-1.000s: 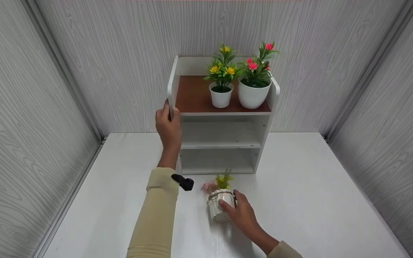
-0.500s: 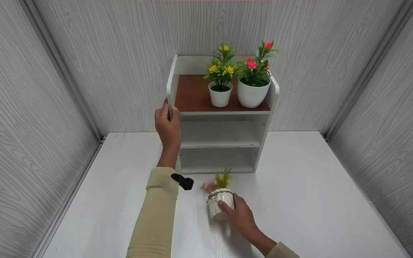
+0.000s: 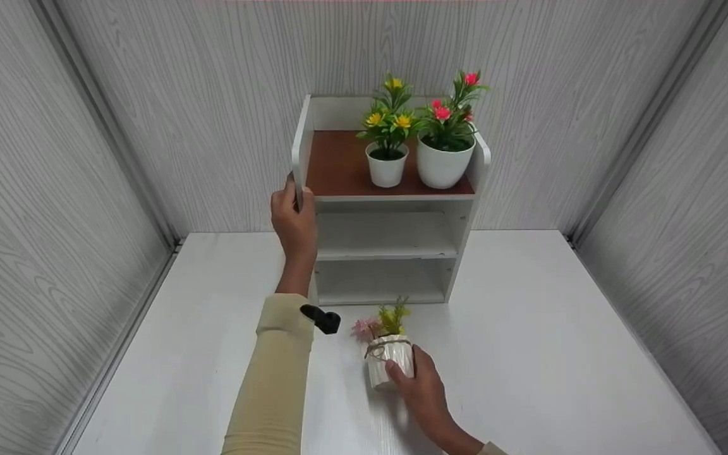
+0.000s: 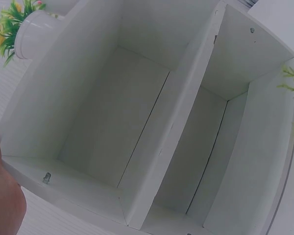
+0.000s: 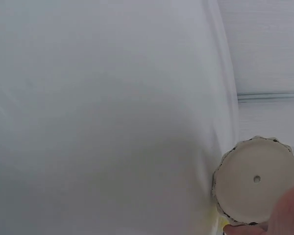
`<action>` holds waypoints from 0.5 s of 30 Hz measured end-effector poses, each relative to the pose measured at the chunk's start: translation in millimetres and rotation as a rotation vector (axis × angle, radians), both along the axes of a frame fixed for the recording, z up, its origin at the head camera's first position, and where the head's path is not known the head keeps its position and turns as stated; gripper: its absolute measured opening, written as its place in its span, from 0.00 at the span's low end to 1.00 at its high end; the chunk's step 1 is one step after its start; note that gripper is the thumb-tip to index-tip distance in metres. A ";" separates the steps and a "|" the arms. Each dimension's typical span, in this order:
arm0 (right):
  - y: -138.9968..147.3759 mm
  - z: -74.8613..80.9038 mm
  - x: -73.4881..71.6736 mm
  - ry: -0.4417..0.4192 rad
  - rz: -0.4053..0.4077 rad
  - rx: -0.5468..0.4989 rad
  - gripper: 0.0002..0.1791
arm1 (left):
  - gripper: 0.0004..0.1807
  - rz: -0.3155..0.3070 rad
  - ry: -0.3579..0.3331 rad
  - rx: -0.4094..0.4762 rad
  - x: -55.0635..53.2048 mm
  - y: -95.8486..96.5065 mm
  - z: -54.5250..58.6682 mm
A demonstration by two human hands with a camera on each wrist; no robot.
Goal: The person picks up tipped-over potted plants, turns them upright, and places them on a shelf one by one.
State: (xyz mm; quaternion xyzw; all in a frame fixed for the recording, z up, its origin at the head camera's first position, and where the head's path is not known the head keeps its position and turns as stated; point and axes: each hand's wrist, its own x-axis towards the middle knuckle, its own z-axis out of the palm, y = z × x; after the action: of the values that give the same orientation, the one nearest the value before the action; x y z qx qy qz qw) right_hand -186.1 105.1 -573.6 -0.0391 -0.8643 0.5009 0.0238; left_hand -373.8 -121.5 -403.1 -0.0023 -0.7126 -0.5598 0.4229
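My left hand point(image 3: 294, 218) grips the front edge of the left side panel of a small white shelf unit point(image 3: 392, 256), fingers outside and thumb inside. In the left wrist view part of that hand shows at the lower left, beside the unit's two lower compartments. Low in the head view my right hand point(image 3: 424, 392) holds a ribbed white flowerpot point(image 3: 390, 363) with twine round its neck and pink and yellow-green flowers, thumb across its front. The right wrist view shows the round base of this pot, with a small hole in it, and fingertips around its side.
On the unit's brown top shelf point(image 3: 332, 170) stand a small white pot with yellow flowers point(image 3: 387, 165) and a larger white pot with red flowers point(image 3: 445, 161). The unit stands on a white table point(image 3: 528, 316) enclosed by grey wood-grain walls point(image 3: 231, 114).
The pot in my right hand has tilted slightly more upright, and that hand has shifted a little lower. My left hand keeps its grip on the side panel.
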 end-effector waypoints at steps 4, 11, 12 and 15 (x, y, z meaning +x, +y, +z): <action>-1.6 -5.4 6.6 0.024 0.000 -0.031 0.45 | 0.24 0.001 -0.005 0.004 -0.4 -1.0 -0.5; 0.2 -7.4 16.6 -0.036 -0.013 -0.047 0.49 | 0.24 -0.018 -0.023 0.015 1.8 0.3 1.1; 0.8 -7.3 17.8 -0.041 -0.015 -0.053 0.50 | 0.24 -0.020 -0.026 0.017 1.9 0.3 1.5; 1.7 -7.4 20.6 -0.056 -0.021 -0.072 0.54 | 0.25 -0.024 -0.037 0.026 1.6 -0.1 2.5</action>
State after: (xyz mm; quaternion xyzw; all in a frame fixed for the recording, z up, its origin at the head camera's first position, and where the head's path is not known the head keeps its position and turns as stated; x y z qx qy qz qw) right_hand -165.5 106.9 -581.0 -0.0632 -0.8456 0.5300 0.0034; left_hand -372.2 -121.6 -400.6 0.0049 -0.7128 -0.5740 0.4030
